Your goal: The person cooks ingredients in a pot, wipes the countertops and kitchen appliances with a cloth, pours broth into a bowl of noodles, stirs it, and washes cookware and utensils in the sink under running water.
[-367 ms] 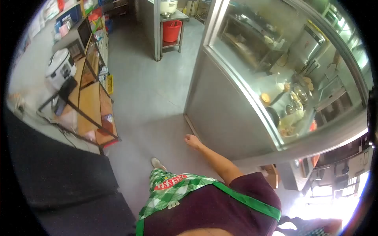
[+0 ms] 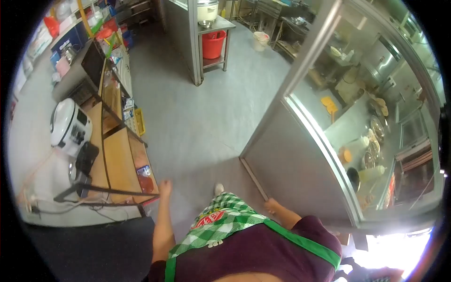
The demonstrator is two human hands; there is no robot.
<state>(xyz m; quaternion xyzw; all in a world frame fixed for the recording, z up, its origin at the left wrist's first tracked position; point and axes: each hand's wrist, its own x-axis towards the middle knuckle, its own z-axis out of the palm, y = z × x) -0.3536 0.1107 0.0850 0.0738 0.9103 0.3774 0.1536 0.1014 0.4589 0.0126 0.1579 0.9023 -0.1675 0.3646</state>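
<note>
My left hand [image 2: 165, 187] is out in front of me, beside the corner of the wooden shelf unit [image 2: 118, 152]. Its fingers are curled in and I see nothing in them. Lower on the other side, my right hand [image 2: 272, 206] hangs near the foot of the grey partition [image 2: 300, 164]. It too is loosely closed, with no object showing. I wear a green checked apron [image 2: 230, 214], and one light shoe [image 2: 219, 189] shows on the floor ahead.
A white rice cooker [image 2: 70, 124] stands on the left shelf unit. Grey floor [image 2: 197, 113] runs ahead between shelf and partition. Farther on are a metal table [image 2: 218, 27] with a red bucket [image 2: 213, 45] beneath, and a white bucket [image 2: 260, 41]. Behind the glass, bottles and pans line a counter.
I have moved forward along the floor, and the shelf and partition are nearer. My left hand has come into view. My right hand has swung back towards my body.
</note>
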